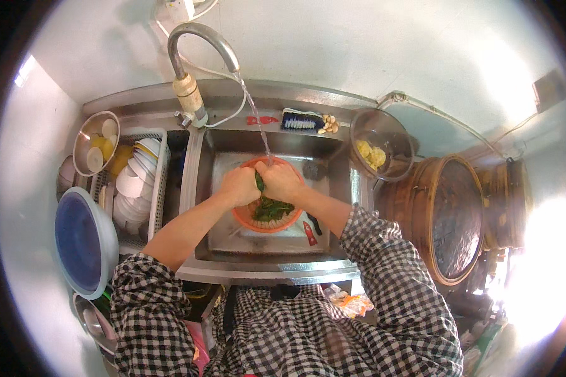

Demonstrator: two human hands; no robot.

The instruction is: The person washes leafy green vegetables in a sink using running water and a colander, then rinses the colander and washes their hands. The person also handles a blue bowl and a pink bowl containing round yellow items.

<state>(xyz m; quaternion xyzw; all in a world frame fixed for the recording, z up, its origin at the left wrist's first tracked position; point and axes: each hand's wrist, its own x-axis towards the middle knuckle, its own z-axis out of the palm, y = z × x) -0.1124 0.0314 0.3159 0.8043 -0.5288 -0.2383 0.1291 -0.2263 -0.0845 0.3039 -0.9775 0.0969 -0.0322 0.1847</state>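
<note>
Above an orange plastic basket (237,217) in the steel sink, my left hand (236,186) and my right hand (279,180) are close together with fingers curled. Between them is a glossy dark green piece (259,181) that looks like a green pepper. It seems gripped by both hands, though the fingertips are partly hidden. Loose green pieces (273,210) lie in the basket below. From the curved tap (202,30) a stream of water (255,113) runs down by my right hand. A small red tool (310,233) and a black-handled one (314,224) rest on the sink floor.
A blue brush (302,120), a red item (261,120) and pale cloves (328,125) lie on the back ledge. Right stands a clear bowl (399,141) with yellow pieces, beside bamboo steamers (456,220). Left are a dish rack (162,188) and a blue basin (78,242).
</note>
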